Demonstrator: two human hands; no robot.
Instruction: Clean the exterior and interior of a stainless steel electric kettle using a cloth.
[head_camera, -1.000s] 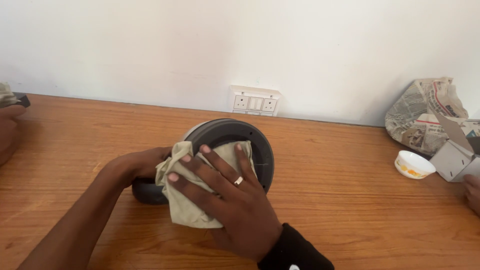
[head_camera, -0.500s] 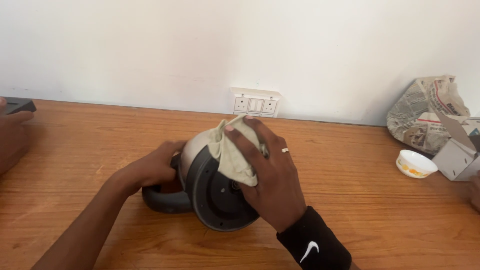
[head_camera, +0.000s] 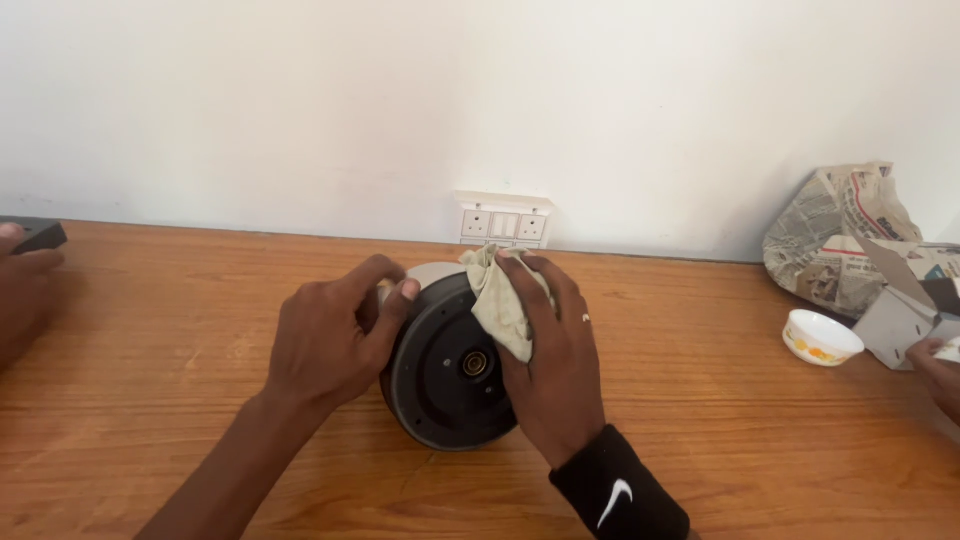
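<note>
Nearest the camera, a black wristband (head_camera: 618, 487) sits on the right forearm. Just beyond it, the right hand (head_camera: 553, 365) lies flat over the kettle (head_camera: 447, 362), its grip closed loosely on a pale cloth (head_camera: 503, 300) that it presses against the kettle's upper right side. The kettle lies tipped on the bench (head_camera: 180, 400) near the middle, its dark round base turned towards the camera. The left hand (head_camera: 330, 335) wraps the kettle's left side, fingers curled over the rim, steadying it.

The step in hand looks like wiping the kettle's body near its base. The next move would call for the left hand to keep a firm hold while the cloth slides round the curve, or for the kettle to be turned to bring up an unwiped part.

Further off, a small white bowl (head_camera: 821, 336) and a newspaper bundle (head_camera: 840, 240) rest at the right. A wall socket (head_camera: 503, 220) sits behind. Other people's hands show at both edges.
</note>
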